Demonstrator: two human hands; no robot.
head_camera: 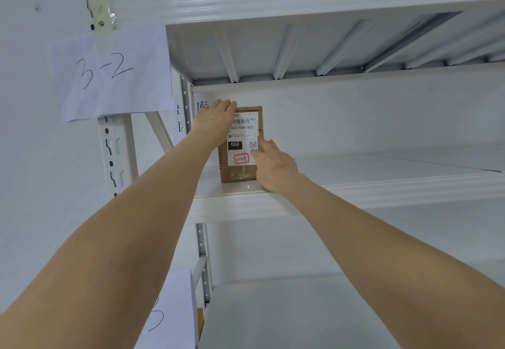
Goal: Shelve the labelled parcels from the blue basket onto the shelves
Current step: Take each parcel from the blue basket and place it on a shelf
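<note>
A brown cardboard parcel (pixel 238 174) is stood upright at the left end of the middle shelf (pixel 382 186), just beside the upright post. Its white shipping label (pixel 243 130) is turned toward the near side, presumably so that the red-circled handwritten code (pixel 241 159) can be read and matched with the paper sign marked "3-2" (pixel 109 75) taped to the frame at the left. The parcel is steadied from two sides, seemingly so that it does not tip. The left hand (pixel 214 122) is laid on the top left corner, its fingers (pixel 228 104) nearly straight and together, pressed on the cardboard rather than wrapped round it. The right hand (pixel 274 167) is set at the lower right edge, its fingers (pixel 266 145) loosely extended and touching the label's edge; nothing is gripped. Placement is judged nearly done.
</note>
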